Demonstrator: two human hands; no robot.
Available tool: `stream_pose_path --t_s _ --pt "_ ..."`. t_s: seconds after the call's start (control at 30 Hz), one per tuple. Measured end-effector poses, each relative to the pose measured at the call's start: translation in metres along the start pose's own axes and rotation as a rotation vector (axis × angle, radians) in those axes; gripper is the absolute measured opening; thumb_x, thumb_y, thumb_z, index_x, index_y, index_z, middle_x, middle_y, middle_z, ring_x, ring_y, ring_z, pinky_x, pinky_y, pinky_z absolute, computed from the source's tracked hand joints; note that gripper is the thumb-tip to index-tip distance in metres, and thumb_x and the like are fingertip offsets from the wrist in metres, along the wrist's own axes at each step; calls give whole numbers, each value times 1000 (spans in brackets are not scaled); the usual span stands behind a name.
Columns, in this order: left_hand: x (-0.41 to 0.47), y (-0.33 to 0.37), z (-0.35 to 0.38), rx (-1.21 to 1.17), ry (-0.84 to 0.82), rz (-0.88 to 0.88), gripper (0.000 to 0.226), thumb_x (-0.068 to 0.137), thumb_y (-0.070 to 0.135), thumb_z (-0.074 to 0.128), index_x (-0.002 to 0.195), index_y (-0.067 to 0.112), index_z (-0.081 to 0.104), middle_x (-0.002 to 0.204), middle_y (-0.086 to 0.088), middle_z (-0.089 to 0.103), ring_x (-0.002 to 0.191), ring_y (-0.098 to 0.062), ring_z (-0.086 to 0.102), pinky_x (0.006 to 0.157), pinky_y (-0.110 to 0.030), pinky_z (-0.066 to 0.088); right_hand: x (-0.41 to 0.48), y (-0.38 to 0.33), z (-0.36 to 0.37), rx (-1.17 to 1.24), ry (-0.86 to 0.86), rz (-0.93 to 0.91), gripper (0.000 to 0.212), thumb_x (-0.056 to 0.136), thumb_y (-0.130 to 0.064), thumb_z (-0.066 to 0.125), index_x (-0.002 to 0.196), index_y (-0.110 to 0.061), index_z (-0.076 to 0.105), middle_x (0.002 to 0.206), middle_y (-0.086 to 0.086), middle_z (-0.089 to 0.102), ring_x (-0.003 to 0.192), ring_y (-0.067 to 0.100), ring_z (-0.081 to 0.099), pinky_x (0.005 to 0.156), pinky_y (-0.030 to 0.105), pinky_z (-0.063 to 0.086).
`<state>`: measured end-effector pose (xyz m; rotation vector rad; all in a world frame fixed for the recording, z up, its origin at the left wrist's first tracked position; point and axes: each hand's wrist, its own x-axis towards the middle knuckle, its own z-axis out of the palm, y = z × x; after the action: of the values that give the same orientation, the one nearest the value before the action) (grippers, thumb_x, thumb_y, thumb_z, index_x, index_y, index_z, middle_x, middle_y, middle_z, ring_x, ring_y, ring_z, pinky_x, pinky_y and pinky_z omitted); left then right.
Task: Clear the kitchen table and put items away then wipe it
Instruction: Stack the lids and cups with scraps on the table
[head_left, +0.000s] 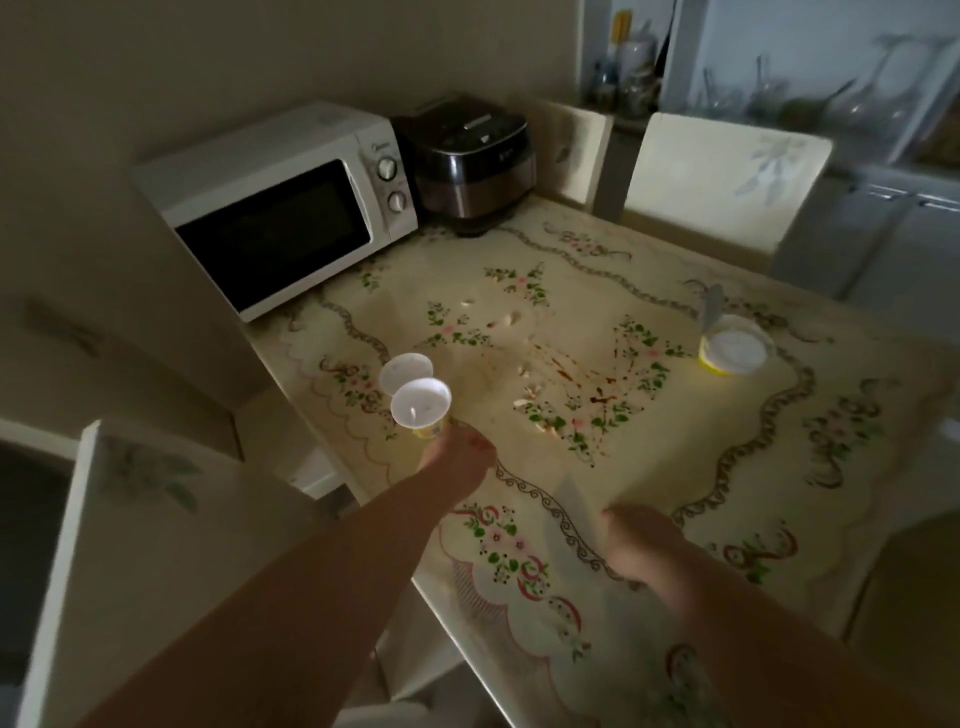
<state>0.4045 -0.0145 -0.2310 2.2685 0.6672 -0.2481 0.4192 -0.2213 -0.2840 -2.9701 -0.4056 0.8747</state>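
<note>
My left hand (457, 452) grips a small yellow yogurt cup (422, 408) near the table's left edge, its white foil lid (405, 370) peeled back and standing up. A second open yellow yogurt cup (733, 351) stands at the far right of the table, its lid (712, 306) also peeled up. Crumbs (530, 389) and brown sauce streaks (597, 387) lie on the floral tablecloth (779, 493) between the cups. My right hand (641, 548), blurred, is curled low over the near part of the table and seems to pinch a thin pale sheet (574, 501).
A white microwave (280, 208) and a dark rice cooker (475, 161) stand at the table's far left corner. White chairs sit at the far side (727, 171) and at the near left (150, 545). A glass-fronted cabinet (831, 78) with glassware stands behind.
</note>
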Motion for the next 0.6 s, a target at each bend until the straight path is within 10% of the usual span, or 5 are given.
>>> stream_pose_path --t_s 0.6 --pt "120 34 -9 241 -147 293 17 95 21 51 92 11 64 95 -9 69 78 -20 60 66 -27 45 20 -38 -38 37 -18 101 30 99 -22 39 119 -10 58 118 5 60 108 19 58 88 26 45"
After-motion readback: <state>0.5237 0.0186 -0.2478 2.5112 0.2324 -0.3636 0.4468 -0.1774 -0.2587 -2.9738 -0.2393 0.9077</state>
